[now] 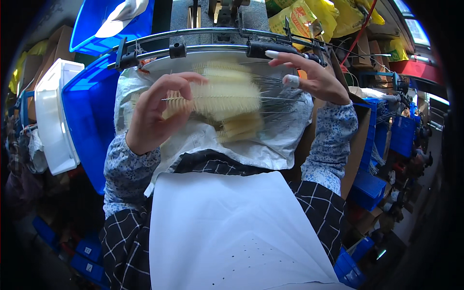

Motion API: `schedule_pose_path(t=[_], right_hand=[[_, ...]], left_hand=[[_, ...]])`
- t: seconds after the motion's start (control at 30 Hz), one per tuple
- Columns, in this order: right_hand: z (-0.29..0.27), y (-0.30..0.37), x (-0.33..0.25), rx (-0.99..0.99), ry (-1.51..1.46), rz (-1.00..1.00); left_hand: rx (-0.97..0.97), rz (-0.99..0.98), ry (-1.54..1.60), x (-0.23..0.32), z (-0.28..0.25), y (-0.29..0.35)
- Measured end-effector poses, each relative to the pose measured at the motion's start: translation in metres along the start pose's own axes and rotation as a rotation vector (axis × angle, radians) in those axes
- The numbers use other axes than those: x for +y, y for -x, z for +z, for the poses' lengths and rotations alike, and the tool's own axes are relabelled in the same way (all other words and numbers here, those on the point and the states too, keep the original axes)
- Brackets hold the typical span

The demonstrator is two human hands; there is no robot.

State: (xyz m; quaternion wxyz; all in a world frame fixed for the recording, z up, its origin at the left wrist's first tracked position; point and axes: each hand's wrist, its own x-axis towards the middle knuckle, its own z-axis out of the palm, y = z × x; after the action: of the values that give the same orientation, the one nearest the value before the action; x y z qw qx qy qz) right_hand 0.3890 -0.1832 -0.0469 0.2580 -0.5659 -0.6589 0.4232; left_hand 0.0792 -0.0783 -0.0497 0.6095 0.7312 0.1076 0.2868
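My left hand (162,108) pinches the left end of a tube brush (234,98) with cream bristles and a twisted wire stem. The brush lies level, its bare wire pointing right, and the bristles are slightly blurred. Below and behind it, more cream brushes (241,126) rest in a heap on a white woven sack (278,152) over my lap. My right hand (314,77) is raised beyond the wire ends, fingers apart, with nothing in it. White coverings wrap two of its fingertips. It is near the black sleeve (270,50) on the machine's rod.
A metal machine with a curved rail (203,31) spans the front. Blue bins (87,111) and a white tub (55,116) stand at the left. Yellow bags (299,21) lie at the far right, and a cardboard box (360,140) stands by my right arm.
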Motion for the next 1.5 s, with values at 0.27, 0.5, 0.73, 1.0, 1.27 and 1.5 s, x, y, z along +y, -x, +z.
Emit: schedule_pose_path(t=[0.27, 0.5, 0.73, 1.0, 1.27, 1.5], right_hand=[[0.074, -0.061, -0.024, 0.32, 0.111, -0.299], [0.006, -0.101, 0.11, 0.809, 0.925, 0.181], [0.004, -0.11, 0.109, 0.754, 0.912, 0.226], [-0.005, -0.116, 0.125, 0.704, 0.918, 0.169], [-0.018, -0.136, 0.143, 0.657, 1.095, 0.075], [-0.022, -0.086, 0.136, 0.885, 1.131, 0.282]], left_hand=[[0.27, -0.154, -0.209, -0.01, -0.013, 0.028], [-0.034, -0.693, -0.894, -0.044, -0.087, 0.125], [0.17, -0.768, -0.735, -0.049, -0.081, 0.13], [0.055, -1.113, -0.369, -0.041, -0.09, 0.146], [0.087, -1.075, -0.215, -0.027, -0.077, 0.146], [0.238, -0.782, -0.167, 0.006, -0.097, 0.131]])
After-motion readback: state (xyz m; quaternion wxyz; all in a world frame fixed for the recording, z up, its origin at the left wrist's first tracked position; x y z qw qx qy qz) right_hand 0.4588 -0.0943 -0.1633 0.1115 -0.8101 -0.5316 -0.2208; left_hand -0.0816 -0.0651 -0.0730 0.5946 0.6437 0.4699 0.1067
